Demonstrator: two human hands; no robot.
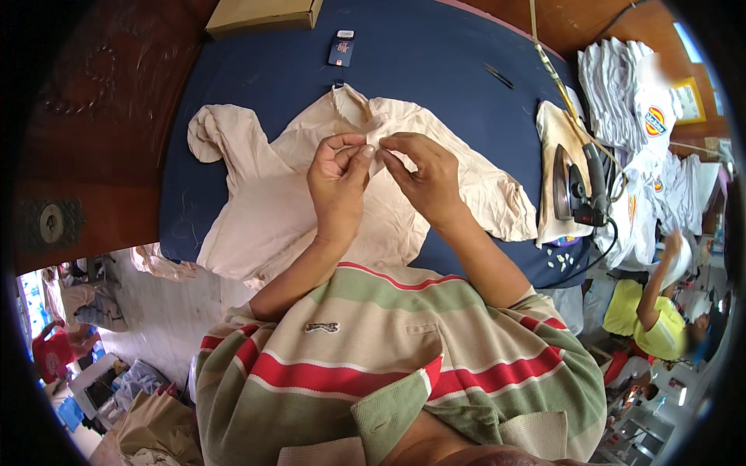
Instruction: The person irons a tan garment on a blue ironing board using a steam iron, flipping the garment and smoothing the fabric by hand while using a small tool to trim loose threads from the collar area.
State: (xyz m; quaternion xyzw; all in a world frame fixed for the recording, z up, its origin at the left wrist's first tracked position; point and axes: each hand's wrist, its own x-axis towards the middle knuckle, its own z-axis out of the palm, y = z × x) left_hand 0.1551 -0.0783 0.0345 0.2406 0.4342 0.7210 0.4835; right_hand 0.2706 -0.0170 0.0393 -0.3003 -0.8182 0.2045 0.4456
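A wrinkled beige shirt [268, 206] lies spread on a dark blue covered table, its collar [351, 107] toward the far side and its sleeves out to both sides. My left hand [340, 182] pinches the shirt's front just below the collar, thumb against fingers. Close beside it, my right hand [427, 177] is closed on the same spot, thumb and forefinger together. The fingertips nearly meet, and any small part between them is hidden. Beyond the collar lies a dark hang tag [340, 53].
An iron [571, 186] rests on a beige cloth [550, 128] at the right, its cord trailing. Thread snips [499, 76] lie far right. A cardboard box [264, 14] sits at the back left. White garments [618, 93] are stacked at right, near a person in yellow [659, 330].
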